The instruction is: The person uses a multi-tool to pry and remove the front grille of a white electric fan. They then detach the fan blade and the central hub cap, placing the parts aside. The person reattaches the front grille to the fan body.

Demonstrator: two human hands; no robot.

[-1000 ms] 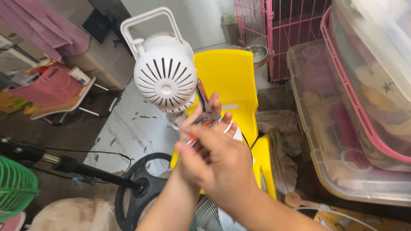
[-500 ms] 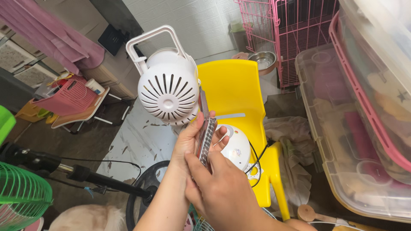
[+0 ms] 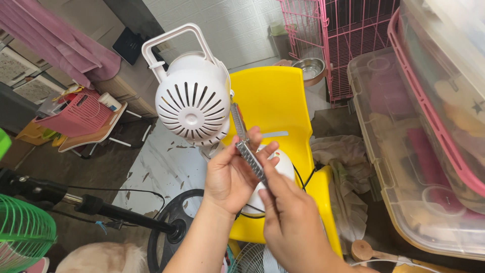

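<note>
I hold a metal folding tool [image 3: 251,157] in both hands above a yellow plastic chair [image 3: 275,96]. Its two ridged handles are spread in a V; one points up toward the white slotted fan motor housing [image 3: 192,103], the other slants down to the right. My left hand [image 3: 228,177] cups the tool from below, fingers around the hinge end. My right hand [image 3: 293,222] pinches the lower handle with thumb and forefinger. A white dome-shaped fan part [image 3: 283,169] lies on the chair seat under my hands, with a black cord beside it.
Clear plastic storage bins [image 3: 399,167] stack on the right, with a pink wire cage [image 3: 348,35] and metal bowl [image 3: 309,68] behind. A black fan base and pole [image 3: 169,225], green fan grille [image 3: 22,230] and pink basket [image 3: 76,108] stand left. Pale fur [image 3: 96,258] shows below.
The tool's handles, held together half a second ago, are now spread apart. My right hand has moved down and right along the lower handle. The view has shifted slightly.
</note>
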